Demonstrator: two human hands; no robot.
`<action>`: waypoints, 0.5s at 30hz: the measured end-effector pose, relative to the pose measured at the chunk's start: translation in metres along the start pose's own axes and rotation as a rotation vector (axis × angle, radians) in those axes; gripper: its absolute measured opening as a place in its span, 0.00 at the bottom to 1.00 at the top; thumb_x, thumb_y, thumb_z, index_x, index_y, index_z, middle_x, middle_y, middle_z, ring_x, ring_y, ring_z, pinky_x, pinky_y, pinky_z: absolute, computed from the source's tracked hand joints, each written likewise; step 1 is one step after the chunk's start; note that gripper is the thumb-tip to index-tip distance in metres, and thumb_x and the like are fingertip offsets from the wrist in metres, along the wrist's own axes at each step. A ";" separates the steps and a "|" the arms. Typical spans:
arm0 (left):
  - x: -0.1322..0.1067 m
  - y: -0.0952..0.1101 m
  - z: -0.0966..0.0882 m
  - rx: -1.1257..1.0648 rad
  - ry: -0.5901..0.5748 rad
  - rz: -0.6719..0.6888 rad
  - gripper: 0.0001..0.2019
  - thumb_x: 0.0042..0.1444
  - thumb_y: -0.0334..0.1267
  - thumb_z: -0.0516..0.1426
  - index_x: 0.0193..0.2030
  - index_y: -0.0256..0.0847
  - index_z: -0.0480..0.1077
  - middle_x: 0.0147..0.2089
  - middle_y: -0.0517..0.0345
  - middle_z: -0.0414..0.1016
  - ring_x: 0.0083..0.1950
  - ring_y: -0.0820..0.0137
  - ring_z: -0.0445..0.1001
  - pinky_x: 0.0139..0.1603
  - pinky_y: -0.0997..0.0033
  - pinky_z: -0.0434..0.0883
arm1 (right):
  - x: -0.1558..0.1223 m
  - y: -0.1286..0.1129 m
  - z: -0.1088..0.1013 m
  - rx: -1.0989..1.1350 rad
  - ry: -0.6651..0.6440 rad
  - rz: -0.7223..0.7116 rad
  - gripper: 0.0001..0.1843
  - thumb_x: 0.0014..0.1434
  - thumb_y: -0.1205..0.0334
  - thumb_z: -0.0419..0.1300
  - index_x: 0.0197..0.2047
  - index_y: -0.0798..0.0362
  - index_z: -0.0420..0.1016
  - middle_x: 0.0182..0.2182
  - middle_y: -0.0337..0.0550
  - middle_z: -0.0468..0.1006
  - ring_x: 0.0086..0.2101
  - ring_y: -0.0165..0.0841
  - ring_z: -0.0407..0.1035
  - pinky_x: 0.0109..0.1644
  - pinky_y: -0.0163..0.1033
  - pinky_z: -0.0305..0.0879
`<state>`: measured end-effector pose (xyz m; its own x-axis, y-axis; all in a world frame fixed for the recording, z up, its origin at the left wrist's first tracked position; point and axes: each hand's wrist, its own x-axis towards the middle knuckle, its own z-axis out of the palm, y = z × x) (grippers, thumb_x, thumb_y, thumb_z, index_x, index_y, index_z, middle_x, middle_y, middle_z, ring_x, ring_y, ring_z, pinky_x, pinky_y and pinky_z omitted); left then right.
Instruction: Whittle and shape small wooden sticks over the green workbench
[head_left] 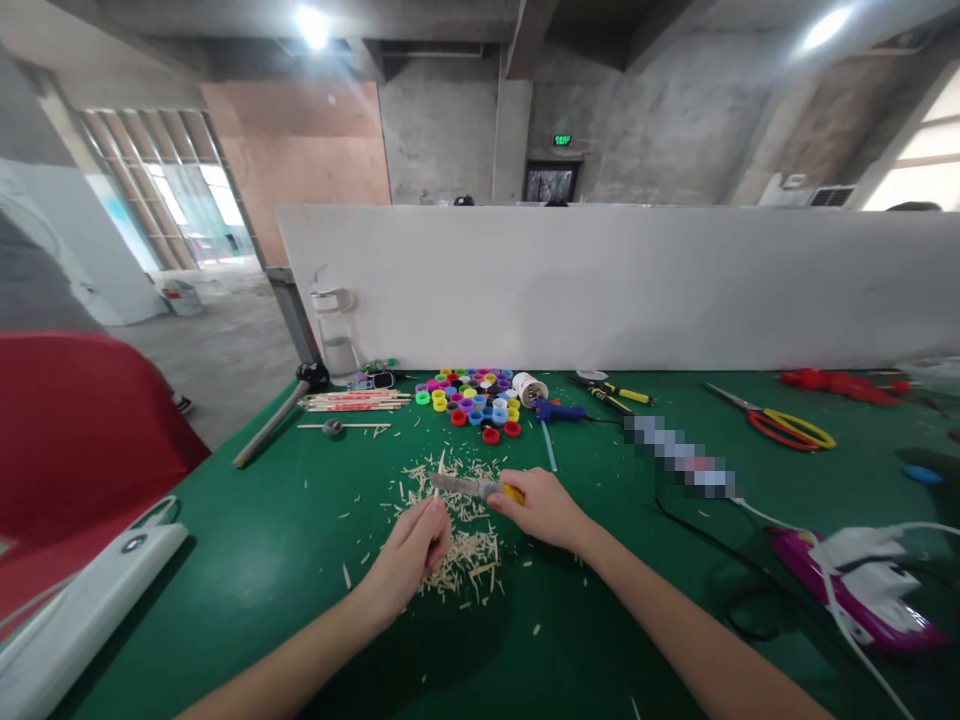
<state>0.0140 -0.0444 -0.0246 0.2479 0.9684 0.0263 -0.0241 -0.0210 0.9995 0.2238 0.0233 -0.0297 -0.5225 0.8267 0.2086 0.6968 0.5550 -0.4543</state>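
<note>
Head cam: right hand [544, 505] has a yellow-handled knife [463, 486] gripped snug, left hand [412, 548] pinches a thin stick [437, 492] right by it, wood chips [476, 562] below, colorful caps [466, 405] beyond, green table [262, 530] stretching to its left edge.

Single head-worn view, taken from above the near side of the green desk [255, 540], facing forward and tilted down. The left hand [416, 540] and right hand [544, 508] stand at close range, slightly below frame centre. Coverage is wide: the desk fills most of the lower half, the white partition [600, 285] crosses beyond it, and the concrete wall [637, 130] shows farthest off, toward the top.
</note>
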 end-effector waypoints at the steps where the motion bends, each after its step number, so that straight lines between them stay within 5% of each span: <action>1: 0.000 0.000 0.000 -0.012 -0.007 -0.004 0.24 0.61 0.55 0.45 0.20 0.42 0.54 0.16 0.68 0.51 0.17 0.77 0.48 0.18 0.74 0.48 | 0.000 0.000 0.000 0.004 0.002 0.002 0.23 0.61 0.41 0.48 0.25 0.51 0.59 0.19 0.33 0.63 0.22 0.27 0.56 0.28 0.34 0.41; 4: -0.003 0.003 0.000 0.010 -0.023 0.012 0.24 0.62 0.54 0.44 0.20 0.42 0.54 0.16 0.68 0.51 0.18 0.76 0.48 0.20 0.74 0.49 | 0.002 0.003 0.000 0.040 0.023 0.012 0.24 0.60 0.39 0.48 0.25 0.51 0.59 0.19 0.34 0.63 0.22 0.27 0.56 0.27 0.34 0.42; 10: -0.022 0.013 0.009 0.188 -0.300 -0.003 0.23 0.66 0.50 0.41 0.24 0.40 0.60 0.21 0.63 0.58 0.24 0.75 0.55 0.27 0.73 0.57 | 0.009 0.013 -0.004 0.086 0.162 0.134 0.26 0.62 0.37 0.40 0.25 0.50 0.56 0.18 0.34 0.59 0.20 0.27 0.53 0.25 0.35 0.43; 15: -0.010 0.004 0.000 0.098 -0.057 0.030 0.22 0.64 0.52 0.44 0.22 0.41 0.57 0.20 0.66 0.55 0.21 0.76 0.51 0.22 0.74 0.52 | 0.008 0.014 -0.007 0.001 0.083 0.099 0.27 0.61 0.37 0.42 0.24 0.50 0.54 0.19 0.34 0.59 0.21 0.27 0.53 0.26 0.35 0.42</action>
<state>0.0116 -0.0538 -0.0207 0.3035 0.9512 0.0549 0.0618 -0.0772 0.9951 0.2331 0.0383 -0.0283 -0.4086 0.8823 0.2335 0.7423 0.4701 -0.4774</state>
